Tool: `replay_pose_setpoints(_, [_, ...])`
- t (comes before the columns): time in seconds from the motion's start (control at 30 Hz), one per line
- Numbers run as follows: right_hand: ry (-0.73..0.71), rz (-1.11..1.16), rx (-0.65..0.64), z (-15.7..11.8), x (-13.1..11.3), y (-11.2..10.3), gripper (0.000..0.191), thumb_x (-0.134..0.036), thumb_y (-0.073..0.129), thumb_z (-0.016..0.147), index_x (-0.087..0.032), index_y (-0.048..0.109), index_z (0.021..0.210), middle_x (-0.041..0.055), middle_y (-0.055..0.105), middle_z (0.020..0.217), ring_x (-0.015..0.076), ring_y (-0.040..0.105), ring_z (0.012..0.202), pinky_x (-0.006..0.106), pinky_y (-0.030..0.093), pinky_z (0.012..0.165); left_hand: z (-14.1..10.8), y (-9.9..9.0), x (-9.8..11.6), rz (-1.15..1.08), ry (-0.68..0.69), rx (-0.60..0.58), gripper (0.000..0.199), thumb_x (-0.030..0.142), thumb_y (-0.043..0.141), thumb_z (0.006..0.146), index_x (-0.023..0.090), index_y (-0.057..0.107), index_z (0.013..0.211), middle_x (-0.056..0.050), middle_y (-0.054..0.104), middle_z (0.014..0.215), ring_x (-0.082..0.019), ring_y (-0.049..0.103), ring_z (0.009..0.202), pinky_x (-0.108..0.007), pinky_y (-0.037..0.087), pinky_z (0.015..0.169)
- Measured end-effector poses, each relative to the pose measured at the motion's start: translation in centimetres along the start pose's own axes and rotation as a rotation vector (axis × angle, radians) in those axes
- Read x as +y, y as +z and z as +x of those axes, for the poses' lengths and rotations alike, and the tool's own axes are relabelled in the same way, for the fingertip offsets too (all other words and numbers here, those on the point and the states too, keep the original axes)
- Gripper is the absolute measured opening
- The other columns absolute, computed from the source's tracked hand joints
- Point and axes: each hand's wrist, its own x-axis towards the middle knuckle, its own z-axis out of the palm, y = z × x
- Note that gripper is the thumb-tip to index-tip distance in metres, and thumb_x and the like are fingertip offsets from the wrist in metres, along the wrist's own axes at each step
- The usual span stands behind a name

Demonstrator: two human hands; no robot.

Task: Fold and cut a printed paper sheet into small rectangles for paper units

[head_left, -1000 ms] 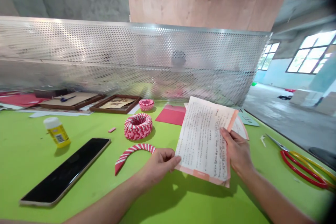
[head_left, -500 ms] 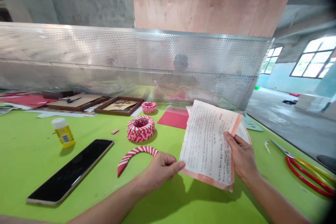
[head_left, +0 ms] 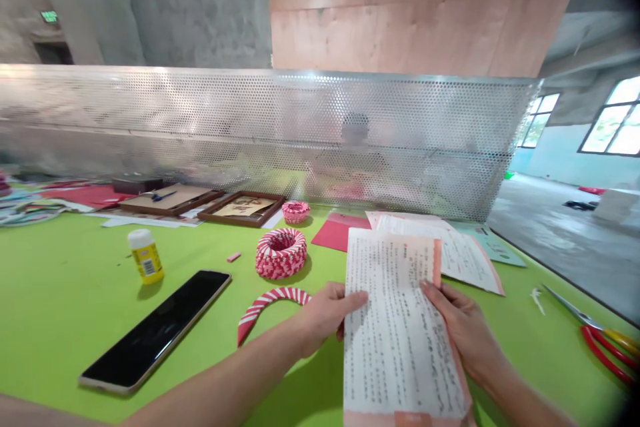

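A printed paper sheet [head_left: 395,333] with pink edges is held upright between my two hands, over the green table. My left hand [head_left: 333,313] pinches its left edge, thumb on the front. On the right edge, my right hand [head_left: 457,320] grips it with the thumb in front and the fingers behind. A curved red-and-white striped paper piece [head_left: 265,303] lies beside my left hand, its right end hidden behind that hand. Behind it sits a striped woven ring [head_left: 281,253], with a smaller pink ring [head_left: 296,211] farther back.
A phone [head_left: 157,330] and a glue stick [head_left: 146,257] are on the left. Red-handled scissors [head_left: 597,340] lie at the right edge. More printed sheets [head_left: 470,253], red paper [head_left: 340,230] and wooden frames [head_left: 243,208] are farther back, before a perforated metal panel [head_left: 225,113].
The sheet has come lower and nearer, and now stands straighter. My left hand has moved up along its edge. More of the sheets behind it shows, and the camera view has shifted.
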Motion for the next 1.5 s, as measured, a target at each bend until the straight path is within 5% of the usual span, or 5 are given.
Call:
replay_pose_setpoints(0.43, [0.026, -0.108, -0.011, 0.6, 0.9, -0.9, 0.028, -0.034, 0.068, 0.062, -0.016, 0.067, 0.084, 0.0024, 0.068, 0.066, 0.0166, 0.060, 0.059, 0.023, 0.047, 0.052, 0.0, -0.4, -1.9, -0.083, 0.039, -0.003, 0.032, 0.043, 0.062, 0.064, 0.012, 0.063, 0.062, -0.002, 0.061, 0.056, -0.011, 0.050, 0.046, -0.021, 0.034, 0.045])
replay_pose_setpoints(0.97, [0.038, -0.125, 0.023, 0.3, 0.8, -0.8, 0.030, -0.036, 0.068, 0.061, -0.018, 0.068, 0.084, 0.0017, 0.068, 0.067, 0.0164, 0.060, 0.060, 0.022, 0.048, 0.053, -0.7, 0.0, -1.3, -0.097, 0.023, -0.011, 0.032, 0.043, 0.062, 0.064, 0.011, 0.064, 0.066, -0.006, 0.064, 0.061, -0.015, 0.056, 0.056, -0.023, 0.038, 0.050])
replay_pose_setpoints(1.5, [0.052, -0.103, 0.008, 0.4, 0.9, -0.9, 0.028, -0.034, 0.068, 0.062, -0.016, 0.066, 0.085, 0.0011, 0.068, 0.066, 0.0158, 0.060, 0.060, 0.022, 0.047, 0.053, -0.6, 0.1, -1.2, -0.100, 0.023, 0.003, 0.033, 0.045, 0.064, 0.060, 0.012, 0.063, 0.057, 0.000, 0.058, 0.051, -0.008, 0.047, 0.044, -0.020, 0.035, 0.046])
